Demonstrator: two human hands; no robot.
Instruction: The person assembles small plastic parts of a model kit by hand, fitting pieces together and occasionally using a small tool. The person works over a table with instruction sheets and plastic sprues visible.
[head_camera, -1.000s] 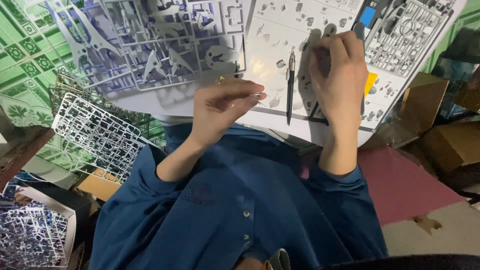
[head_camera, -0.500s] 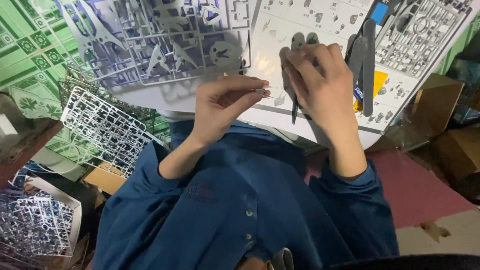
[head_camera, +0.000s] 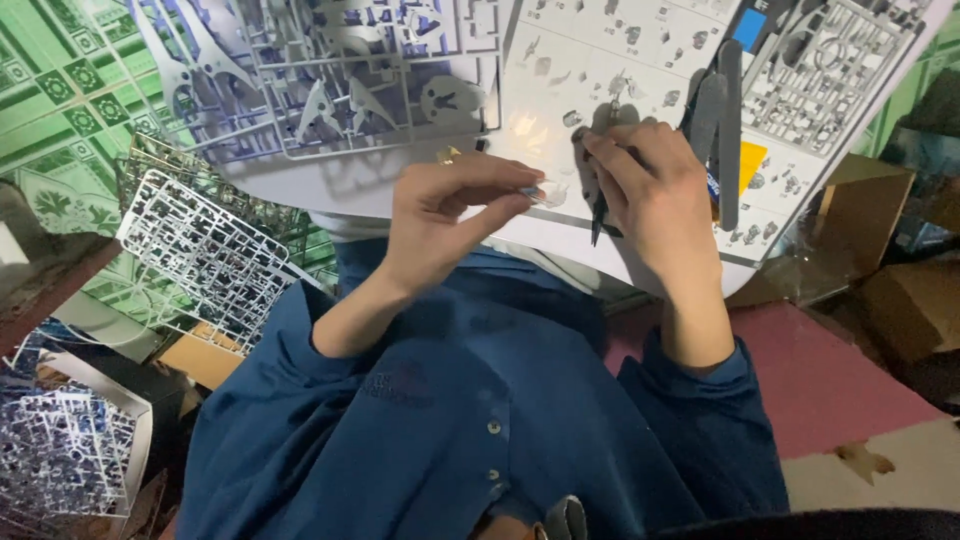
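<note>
Lying across the near edge of the white bench: a large printed instruction sheet of white paper, with a grey plastic parts frame towards the left edge, a second pale grey frame at the far right corner, and a white lattice frame hanging off the left side above the green patterned mat. Resting on the sheet, right hand, fingers clenching around dark slim nippers pointing down at the paper. Hovering just left of it, left hand, thumb and fingertips pinching a tiny clear plastic part over the bench's near edge.
</note>
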